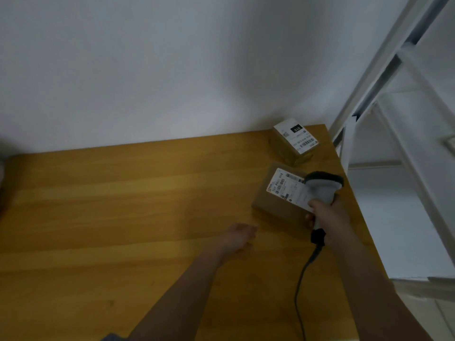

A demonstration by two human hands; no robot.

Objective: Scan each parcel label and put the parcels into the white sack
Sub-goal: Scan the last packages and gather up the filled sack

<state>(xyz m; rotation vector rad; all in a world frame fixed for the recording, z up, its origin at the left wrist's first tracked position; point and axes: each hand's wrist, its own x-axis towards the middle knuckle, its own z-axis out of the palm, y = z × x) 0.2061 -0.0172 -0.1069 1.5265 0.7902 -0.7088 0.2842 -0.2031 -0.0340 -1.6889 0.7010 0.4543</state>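
Observation:
Two brown cardboard parcels lie on the wooden table (123, 217) near its right edge. The nearer parcel (275, 200) has a white label facing up. My right hand (330, 212) grips a grey barcode scanner (322, 187), whose dark head hangs over that label. The scanner's black cable (301, 279) trails toward me. The farther parcel (294, 143) sits by the wall, labelled "010". My left hand (240, 236) hovers low over the table just left of the nearer parcel, fingers loosely curled, holding nothing. No white sack is in view.
A white wall backs the table. A white metal frame or rack (384, 94) stands to the right of the table's edge. A dim grey shape shows at the far left edge (2, 168).

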